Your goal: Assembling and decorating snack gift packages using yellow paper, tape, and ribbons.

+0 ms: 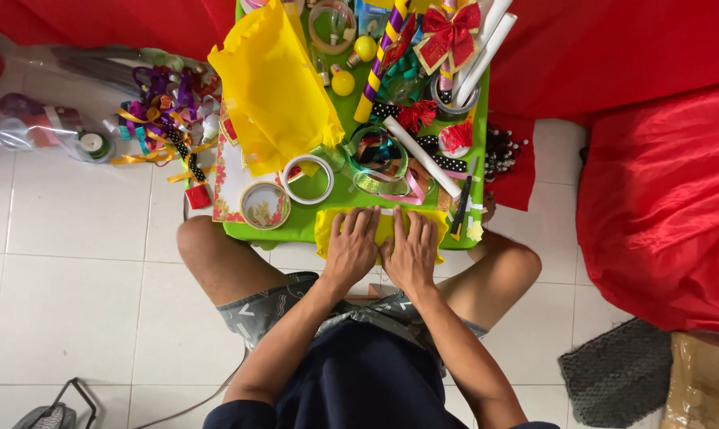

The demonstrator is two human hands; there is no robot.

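Pressing yellow paper (326, 225) flat on green table (296, 226), left hand (351, 248), right hand (411, 256), fingers spread open.

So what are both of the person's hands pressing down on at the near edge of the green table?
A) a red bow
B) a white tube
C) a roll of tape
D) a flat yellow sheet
D: the left hand and right hand lie flat, side by side, palms down on the yellow sheet at the near edge of the green table.
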